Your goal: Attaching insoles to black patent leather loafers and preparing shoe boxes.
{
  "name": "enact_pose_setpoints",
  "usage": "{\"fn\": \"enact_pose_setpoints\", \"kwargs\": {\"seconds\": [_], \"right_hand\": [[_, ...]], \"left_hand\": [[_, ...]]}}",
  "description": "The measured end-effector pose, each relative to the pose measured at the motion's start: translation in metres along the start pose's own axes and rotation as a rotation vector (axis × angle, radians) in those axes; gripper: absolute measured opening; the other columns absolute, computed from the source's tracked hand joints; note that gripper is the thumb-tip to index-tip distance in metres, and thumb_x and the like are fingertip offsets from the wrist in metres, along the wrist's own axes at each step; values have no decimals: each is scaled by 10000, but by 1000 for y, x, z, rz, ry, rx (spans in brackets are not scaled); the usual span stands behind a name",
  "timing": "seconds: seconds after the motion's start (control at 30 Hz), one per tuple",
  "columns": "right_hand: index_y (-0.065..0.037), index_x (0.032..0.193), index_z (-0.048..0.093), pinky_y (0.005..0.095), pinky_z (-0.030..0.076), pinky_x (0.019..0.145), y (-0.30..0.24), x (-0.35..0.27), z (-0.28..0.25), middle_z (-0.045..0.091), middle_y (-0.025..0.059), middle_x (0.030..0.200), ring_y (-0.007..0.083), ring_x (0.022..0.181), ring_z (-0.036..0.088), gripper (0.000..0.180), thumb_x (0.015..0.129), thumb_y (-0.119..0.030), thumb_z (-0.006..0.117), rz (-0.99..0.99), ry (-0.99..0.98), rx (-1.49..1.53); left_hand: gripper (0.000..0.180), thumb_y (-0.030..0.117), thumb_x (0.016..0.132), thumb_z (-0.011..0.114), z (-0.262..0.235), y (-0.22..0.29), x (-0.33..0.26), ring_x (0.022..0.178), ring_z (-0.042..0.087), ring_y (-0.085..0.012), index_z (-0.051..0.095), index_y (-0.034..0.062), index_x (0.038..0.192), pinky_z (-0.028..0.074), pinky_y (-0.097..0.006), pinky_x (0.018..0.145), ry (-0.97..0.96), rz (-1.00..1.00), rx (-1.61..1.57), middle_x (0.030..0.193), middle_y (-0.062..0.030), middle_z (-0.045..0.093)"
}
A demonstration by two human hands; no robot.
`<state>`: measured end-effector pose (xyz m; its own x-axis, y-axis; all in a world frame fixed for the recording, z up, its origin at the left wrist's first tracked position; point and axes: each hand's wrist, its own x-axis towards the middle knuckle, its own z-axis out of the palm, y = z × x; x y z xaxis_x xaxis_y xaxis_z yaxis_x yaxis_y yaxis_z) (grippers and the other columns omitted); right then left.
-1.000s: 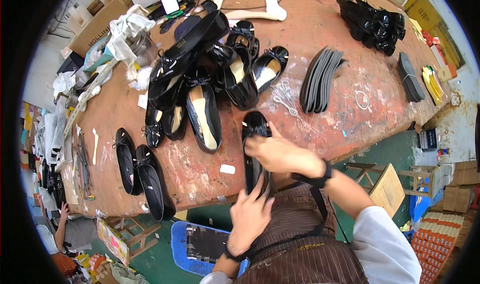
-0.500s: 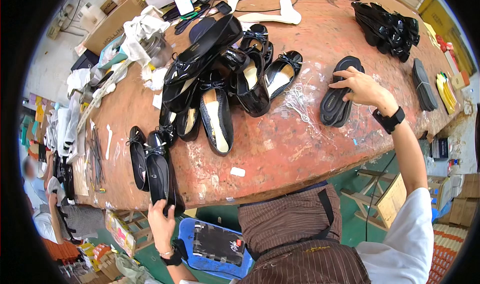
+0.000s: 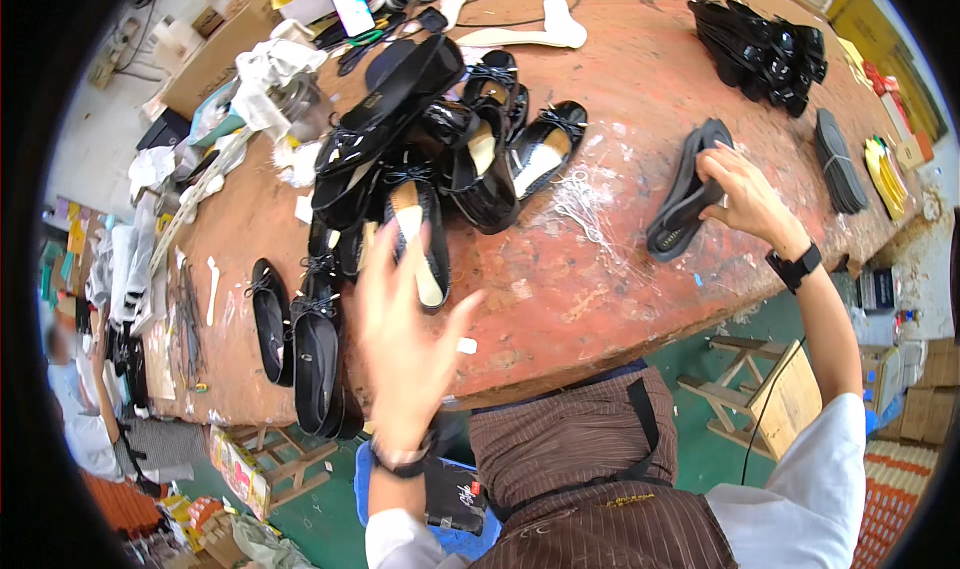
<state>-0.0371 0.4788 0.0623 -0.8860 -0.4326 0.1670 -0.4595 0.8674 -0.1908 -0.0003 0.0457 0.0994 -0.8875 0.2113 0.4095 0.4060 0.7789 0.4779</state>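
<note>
My right hand (image 3: 750,197) grips a small stack of black insoles (image 3: 678,201) at its edge, tilting it up at the right part of the table. How many layers it has, I cannot tell. My left hand (image 3: 402,354), smeared by motion, hangs over the table's front edge with fingers spread and nothing in them. Behind it lies a black shoe with a pale lining (image 3: 431,259), partly hidden by the fingers. Left of that hand, black shoes with bows (image 3: 318,369) rest at the edge. A heap of glossy black shoes (image 3: 385,119) stands beyond.
White threads (image 3: 585,209) lie left of the insoles. A bound stack of dark insoles (image 3: 838,164) and yellow pieces (image 3: 887,181) sit far right, near black heeled pieces (image 3: 760,54). Below the table are a blue crate (image 3: 465,541) and a wooden stool (image 3: 785,404). Another person works far left.
My left hand has let go of the shoe at the front edge and moved right and up, opening. My right hand has closed on the insoles and tipped them up.
</note>
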Motion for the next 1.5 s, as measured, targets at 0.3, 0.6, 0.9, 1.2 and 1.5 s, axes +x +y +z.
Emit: {"fn": "enact_pose_setpoints", "kwargs": {"seconds": [0.3, 0.6, 0.9, 1.2, 1.5], "right_hand": [[32, 1051, 576, 325, 474, 822, 26, 14, -10, 627, 122, 973, 194, 905, 591, 435, 739, -111, 843, 174, 358, 358], [-22, 1235, 598, 218, 503, 687, -25, 48, -62, 672, 12, 975, 75, 776, 614, 329, 992, -241, 632, 327, 1177, 985], [-14, 1159, 607, 202, 424, 515, -141, -35, 7, 575, 37, 880, 70, 605, 470, 455, 917, -397, 650, 704, 547, 1655], [26, 1265, 545, 287, 606, 602, -163, -80, 21, 655, 166, 1047, 213, 717, 654, 539, 1032, -451, 456, 989, 464, 2236], [2, 1277, 544, 304, 623, 609, -163, -71, 47, 660, 154, 1044, 205, 740, 663, 618, 1015, -547, 432, 909, 311, 2315]], "left_hand": [[268, 237, 816, 802, 55, -27, 81, 716, 633, -123, 696, 0, 887, 495, -281, 639, -34, -265, -458, 773, -42, 660], [215, -29, 670, 808, -7, -44, 16, 808, 602, -259, 662, -8, 827, 469, -323, 748, 279, 190, -249, 869, -118, 640], [392, 157, 767, 772, 102, -23, 54, 1373, 380, -371, 653, 88, 1135, 341, -506, 1126, -79, 402, 310, 1357, -148, 524], [295, 168, 906, 696, 86, -41, 43, 991, 686, -265, 647, -41, 1108, 545, -338, 876, -292, -581, -1135, 1183, -171, 672], [457, 237, 998, 504, 36, -39, -86, 1265, 524, -444, 510, -97, 1310, 363, -662, 1088, -244, -1080, -2462, 1347, -285, 545]]}}
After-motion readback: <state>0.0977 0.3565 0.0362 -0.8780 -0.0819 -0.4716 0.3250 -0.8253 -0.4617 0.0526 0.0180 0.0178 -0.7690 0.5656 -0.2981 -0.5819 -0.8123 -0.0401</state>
